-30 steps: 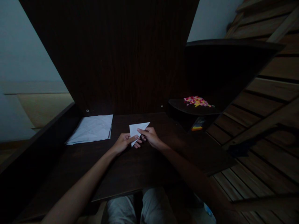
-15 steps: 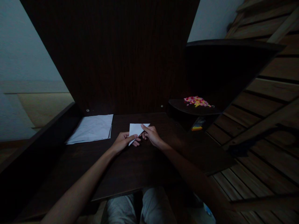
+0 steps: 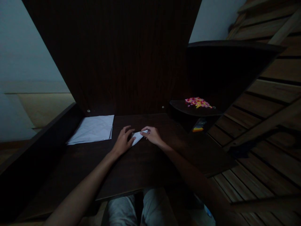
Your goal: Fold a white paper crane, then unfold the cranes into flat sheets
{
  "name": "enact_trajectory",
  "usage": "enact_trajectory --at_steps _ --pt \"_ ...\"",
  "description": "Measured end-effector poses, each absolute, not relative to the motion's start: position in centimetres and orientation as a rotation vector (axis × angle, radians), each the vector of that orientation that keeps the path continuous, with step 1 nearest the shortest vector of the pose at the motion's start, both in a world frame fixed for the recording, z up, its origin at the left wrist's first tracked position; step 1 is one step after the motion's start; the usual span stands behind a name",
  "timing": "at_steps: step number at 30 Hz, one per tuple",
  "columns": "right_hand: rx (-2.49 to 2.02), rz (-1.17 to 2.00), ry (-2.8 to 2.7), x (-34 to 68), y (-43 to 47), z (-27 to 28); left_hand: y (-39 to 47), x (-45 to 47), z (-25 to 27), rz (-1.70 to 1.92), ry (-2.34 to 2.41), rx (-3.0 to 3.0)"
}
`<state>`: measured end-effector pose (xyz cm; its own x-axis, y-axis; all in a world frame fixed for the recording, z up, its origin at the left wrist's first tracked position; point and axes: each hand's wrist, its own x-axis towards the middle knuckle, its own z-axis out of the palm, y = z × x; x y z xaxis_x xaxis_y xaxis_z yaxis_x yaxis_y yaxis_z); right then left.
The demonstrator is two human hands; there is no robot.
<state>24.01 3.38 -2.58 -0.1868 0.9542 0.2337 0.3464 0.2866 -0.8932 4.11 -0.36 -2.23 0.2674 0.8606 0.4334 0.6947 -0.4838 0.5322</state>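
A white folded sheet of paper is between my hands, low over the dark desk. It shows as a narrow, slanting shape with a pointed lower left end. My left hand is at the paper's left end, thumb against its face and fingers bent over near the upper edge. At the upper right end, my right hand pinches the paper between thumb and fingers. Parts of the paper are hidden under the fingers of both hands.
A stack of white paper sheets lies on the desk at the left. On a small corner shelf at the right is a pile of pink, red and yellow small pieces. A tall dark panel stands behind the desk.
The paper was a wider triangle and now appears narrower, its top edge lower. My left hand's fingers have come up from beneath it to the upper edge. My right hand stays at the right end.
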Motion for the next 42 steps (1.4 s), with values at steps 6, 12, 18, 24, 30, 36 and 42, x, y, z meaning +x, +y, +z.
enact_trajectory --at_steps 6,12,18,24,30,36,42 --pt "-1.180 0.295 -2.205 24.7 3.0 -2.1 0.2 3.7 -3.1 0.604 1.352 2.636" --pt "-0.997 0.295 -2.510 25.3 2.9 -1.9 -0.4 3.4 -2.9 0.368 1.430 2.682" --pt "-0.946 0.438 -2.608 27.6 4.1 -1.3 -0.6 3.1 -2.8 0.303 1.398 2.722" --pt "-0.997 0.622 -2.682 29.4 4.9 -0.5 -0.7 3.5 -2.5 0.283 1.384 2.792" --pt "-1.025 0.547 -2.610 29.3 4.7 -0.9 -0.8 4.6 -3.0 0.402 1.200 2.897" --pt "-0.942 0.364 -2.511 28.1 4.1 -1.6 -0.5 5.0 -3.2 0.475 1.129 2.787" --pt "-0.929 0.225 -2.536 27.1 3.3 -1.4 -0.4 4.7 -2.2 0.564 1.220 2.631"
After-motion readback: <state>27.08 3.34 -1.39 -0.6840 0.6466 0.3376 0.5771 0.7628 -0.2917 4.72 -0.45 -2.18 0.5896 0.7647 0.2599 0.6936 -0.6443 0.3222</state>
